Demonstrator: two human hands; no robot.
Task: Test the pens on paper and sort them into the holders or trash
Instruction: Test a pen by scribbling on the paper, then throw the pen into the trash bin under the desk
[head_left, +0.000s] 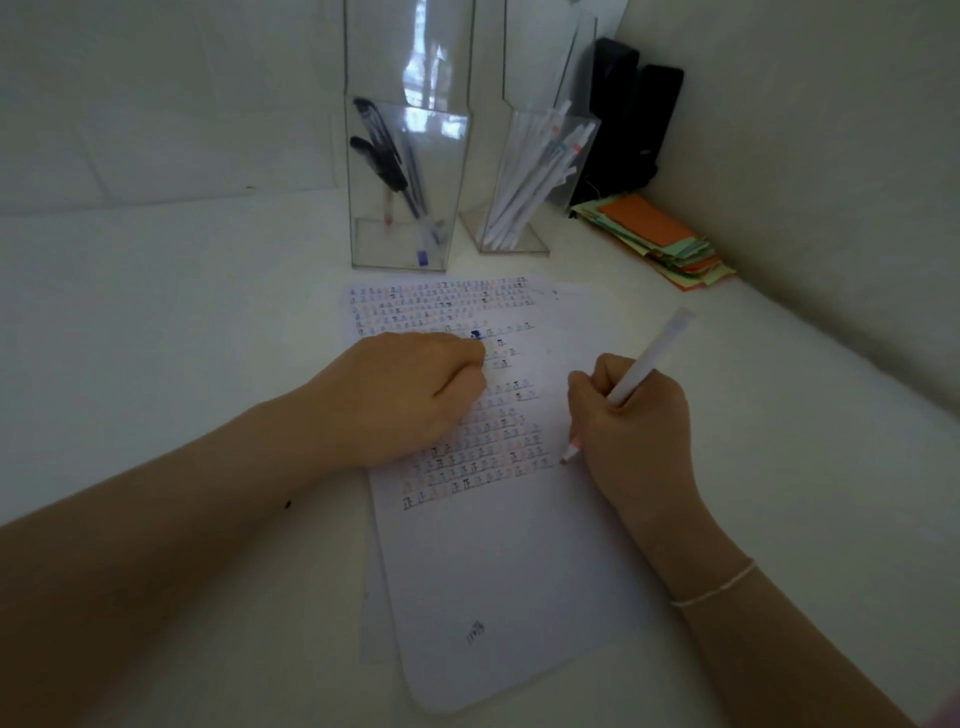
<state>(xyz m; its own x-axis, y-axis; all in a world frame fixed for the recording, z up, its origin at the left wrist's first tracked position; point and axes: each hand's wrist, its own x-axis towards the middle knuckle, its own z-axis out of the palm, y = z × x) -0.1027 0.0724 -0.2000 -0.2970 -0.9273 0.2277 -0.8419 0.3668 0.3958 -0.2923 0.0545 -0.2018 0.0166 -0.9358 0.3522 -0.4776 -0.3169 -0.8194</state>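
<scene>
A white sheet of paper (498, 571) lies in the middle of the table, its upper half filled with rows of small test marks. My right hand (636, 431) grips a white pen (649, 358) in a writing hold, its tip touching the paper's right edge beside the lower rows. My left hand (410, 395) rests on the paper as a loose fist, fingers curled under; nothing shows inside it. Behind the paper stand two clear holders: the left holder (405, 228) has dark pens, the right holder (524, 208) has several white pens.
A pile of coloured paper slips (660, 239) lies at the back right against the wall, with black objects (628, 119) upright behind it. Walls close in the table at the back and the right. No trash bin is in view.
</scene>
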